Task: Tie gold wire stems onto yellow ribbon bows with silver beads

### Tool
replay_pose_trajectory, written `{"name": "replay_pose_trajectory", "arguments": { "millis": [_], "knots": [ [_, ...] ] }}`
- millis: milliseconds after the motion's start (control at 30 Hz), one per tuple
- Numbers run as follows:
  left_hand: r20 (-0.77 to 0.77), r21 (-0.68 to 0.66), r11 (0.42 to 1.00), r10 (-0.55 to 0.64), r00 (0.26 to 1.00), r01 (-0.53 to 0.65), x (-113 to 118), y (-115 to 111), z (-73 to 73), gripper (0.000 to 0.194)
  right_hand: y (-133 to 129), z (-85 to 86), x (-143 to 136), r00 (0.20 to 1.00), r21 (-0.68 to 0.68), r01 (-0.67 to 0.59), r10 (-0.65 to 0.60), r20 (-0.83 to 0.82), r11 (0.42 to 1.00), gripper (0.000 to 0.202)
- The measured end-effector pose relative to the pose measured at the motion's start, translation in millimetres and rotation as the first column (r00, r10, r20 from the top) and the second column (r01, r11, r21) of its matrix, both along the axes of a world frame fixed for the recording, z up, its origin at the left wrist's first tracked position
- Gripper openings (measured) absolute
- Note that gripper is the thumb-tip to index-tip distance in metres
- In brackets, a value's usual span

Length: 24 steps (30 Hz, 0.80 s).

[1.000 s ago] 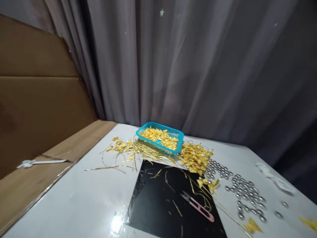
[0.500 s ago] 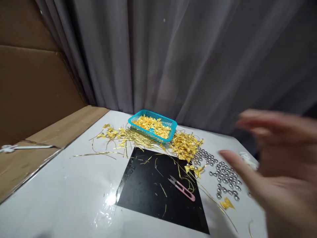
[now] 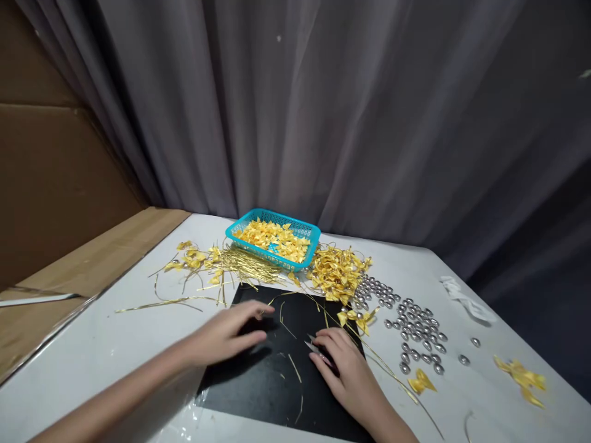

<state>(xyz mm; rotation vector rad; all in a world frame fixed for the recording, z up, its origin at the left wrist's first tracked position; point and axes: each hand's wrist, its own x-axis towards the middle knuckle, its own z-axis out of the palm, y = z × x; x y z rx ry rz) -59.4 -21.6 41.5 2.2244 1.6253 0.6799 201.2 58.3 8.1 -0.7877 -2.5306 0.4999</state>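
Note:
My right hand (image 3: 339,363) rests over the right part of a black mat (image 3: 258,391), its fingers wrapped round small pink scissors (image 3: 317,352) whose blades point up and left. Over the mat's upper left part is my left hand (image 3: 237,332), thumb and fingers apart, with nothing seen between them. Short gold wire pieces (image 3: 294,368) lie scattered on the mat between my hands. Just beyond the mat is a bundle of gold wires (image 3: 249,264), and a pile of yellow bows (image 3: 337,271) sits to its right.
A blue basket (image 3: 302,266) of yellow bows stands at the back. Silver beads (image 3: 418,326) and a loose yellow bow (image 3: 421,381) lie to the right, with another bow (image 3: 521,375) farther out. Cardboard (image 3: 60,184) borders the left; a grey curtain (image 3: 286,111) hangs behind.
Both hands are now over the mat; before, one blurred hand was raised at the right. The scissors, then lying on the mat, are in my right hand. The view has shifted slightly.

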Motion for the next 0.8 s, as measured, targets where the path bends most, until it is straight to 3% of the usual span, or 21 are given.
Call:
{"name": "replay_pose_trajectory", "arguments": {
  "millis": [100,233,600,800],
  "knots": [
    [-0.129,0.003,0.999,-0.050,0.990,0.051,21.4,14.2,-16.9,0.039,-0.3,-2.6,0.3,1.000,-0.024,-0.012,0.012,0.009,1.000,0.011],
    [-0.265,0.078,0.994,-0.048,0.963,0.070,34.0,30.0,-29.3,0.027,0.9,-7.0,0.9,1.000,-0.007,-0.003,0.003,0.005,1.000,0.012],
    [-0.334,0.086,0.994,-0.034,0.942,0.067,29.0,38.2,-34.9,0.027,2.8,-9.5,3.7,0.997,0.022,0.072,-0.072,-0.020,0.997,0.013],
    [-0.271,0.054,0.998,-0.016,0.962,0.031,20.9,38.5,-23.2,0.022,2.1,-10.5,4.5,0.998,0.012,0.065,-0.065,-0.016,0.998,0.014]
  ]
}}
